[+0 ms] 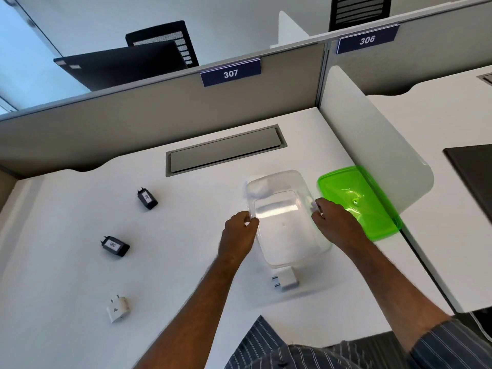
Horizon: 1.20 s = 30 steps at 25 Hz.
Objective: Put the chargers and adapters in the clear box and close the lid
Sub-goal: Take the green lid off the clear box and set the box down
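The clear box (288, 243) stands open on the white desk, with nothing inside it. My left hand (241, 230) grips its left rim and my right hand (334, 222) grips its right rim. The green lid (372, 193) lies flat just right of the box, against the white divider. A white adapter (285, 281) lies at the box's near end. To the left are two black chargers, one farther away (147, 198) and one nearer (115, 245), each with a white label. A second white adapter (118, 308) lies at the near left.
A grey cable flap (226, 150) is set into the desk behind the box. A grey partition with the sign 307 (230, 73) closes the back. The white divider (372, 134) bounds the right side. The desk's front edge is near my body.
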### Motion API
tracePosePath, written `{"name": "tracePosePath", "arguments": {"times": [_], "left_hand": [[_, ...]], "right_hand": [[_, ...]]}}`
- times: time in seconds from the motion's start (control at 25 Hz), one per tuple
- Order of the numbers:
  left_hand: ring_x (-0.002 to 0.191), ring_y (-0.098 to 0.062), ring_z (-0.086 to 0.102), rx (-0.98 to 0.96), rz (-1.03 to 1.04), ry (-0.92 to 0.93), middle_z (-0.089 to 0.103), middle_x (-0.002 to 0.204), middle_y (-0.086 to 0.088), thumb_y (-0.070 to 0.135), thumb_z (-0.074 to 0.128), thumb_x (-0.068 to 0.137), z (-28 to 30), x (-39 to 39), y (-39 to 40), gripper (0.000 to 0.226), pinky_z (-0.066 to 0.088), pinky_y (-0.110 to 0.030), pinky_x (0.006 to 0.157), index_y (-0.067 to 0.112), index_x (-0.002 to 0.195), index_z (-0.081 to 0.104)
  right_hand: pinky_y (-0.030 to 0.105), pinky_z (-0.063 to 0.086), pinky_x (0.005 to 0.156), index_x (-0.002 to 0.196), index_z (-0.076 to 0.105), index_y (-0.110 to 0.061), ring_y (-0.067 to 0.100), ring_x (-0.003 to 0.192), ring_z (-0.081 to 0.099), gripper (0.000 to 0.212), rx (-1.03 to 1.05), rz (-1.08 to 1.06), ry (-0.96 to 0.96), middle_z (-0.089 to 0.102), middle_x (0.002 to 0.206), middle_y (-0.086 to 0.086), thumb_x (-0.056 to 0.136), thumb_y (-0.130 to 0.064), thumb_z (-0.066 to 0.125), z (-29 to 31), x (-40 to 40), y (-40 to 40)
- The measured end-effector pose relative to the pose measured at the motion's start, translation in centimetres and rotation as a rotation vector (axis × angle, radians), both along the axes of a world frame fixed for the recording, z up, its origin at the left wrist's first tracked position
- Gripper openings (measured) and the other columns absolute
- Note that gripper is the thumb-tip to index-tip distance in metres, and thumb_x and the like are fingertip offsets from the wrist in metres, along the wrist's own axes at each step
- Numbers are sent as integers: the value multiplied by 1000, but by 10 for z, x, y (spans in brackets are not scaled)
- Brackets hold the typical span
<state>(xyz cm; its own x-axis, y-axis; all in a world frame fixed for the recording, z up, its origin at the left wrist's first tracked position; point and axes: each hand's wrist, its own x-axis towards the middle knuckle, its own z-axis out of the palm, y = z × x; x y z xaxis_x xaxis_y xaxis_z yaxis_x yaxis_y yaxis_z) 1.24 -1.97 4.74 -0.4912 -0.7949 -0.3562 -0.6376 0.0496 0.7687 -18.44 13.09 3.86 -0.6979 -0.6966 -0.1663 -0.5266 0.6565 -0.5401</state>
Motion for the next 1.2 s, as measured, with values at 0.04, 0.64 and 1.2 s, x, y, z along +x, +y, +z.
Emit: {"name": "tracePosePath", "arguments": {"times": [0.04,0.64,1.2], "left_hand": [[102,-27,72,-2,15,-3,74,115,-2,36,56,96,1,9,-2,32,60,-49,95,15,116,71],[92,-22,71,-12,171,-56,74,101,1,35,53,96,10,139,-45,28,61,-49,89,17,104,73],[91,-22,72,47,168,-51,76,102,3,38,51,91,-11,238,-94,31,61,-47,89,20,103,74]], "right_hand": [[46,53,86,107,60,-13,38,104,66,18,1,22,-1,74,108,12,94,-23,51,1,7,-4],[41,55,80,98,53,-21,35,91,66,19,84,205,-69,73,100,-1,94,-38,46,6,123,-64],[36,52,81,110,55,-26,25,96,67,24,122,189,-115,70,119,-9,98,-45,47,-15,226,-104]]}}
